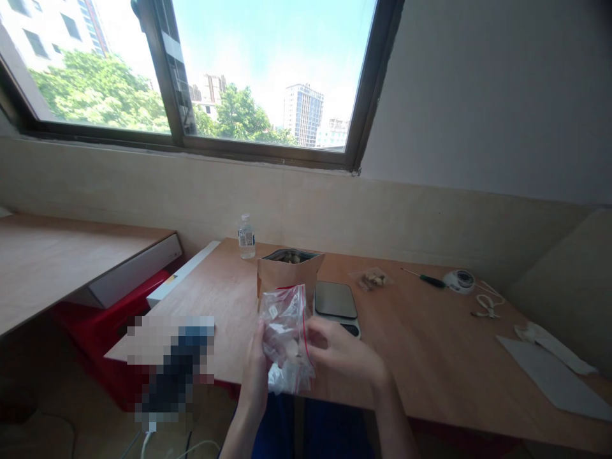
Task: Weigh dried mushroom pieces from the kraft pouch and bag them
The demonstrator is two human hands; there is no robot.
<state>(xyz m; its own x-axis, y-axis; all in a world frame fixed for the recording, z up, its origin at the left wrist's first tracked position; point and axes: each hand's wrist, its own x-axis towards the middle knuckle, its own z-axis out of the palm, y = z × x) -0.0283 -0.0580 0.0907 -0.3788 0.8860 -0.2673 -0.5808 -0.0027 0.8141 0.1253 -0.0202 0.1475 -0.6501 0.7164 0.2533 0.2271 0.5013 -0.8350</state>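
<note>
No lettering can be read; the bottle's label [247, 238] is too small.

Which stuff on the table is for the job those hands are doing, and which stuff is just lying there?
Probably for the job:
clear plastic zip bags with red edges, between the left hand and the right hand
open brown paper pouch
white scale with flat metal top
small clear bag of brown pieces

Probably just lying there:
clear plastic bottle
green-handled screwdriver
round white dome camera
</note>
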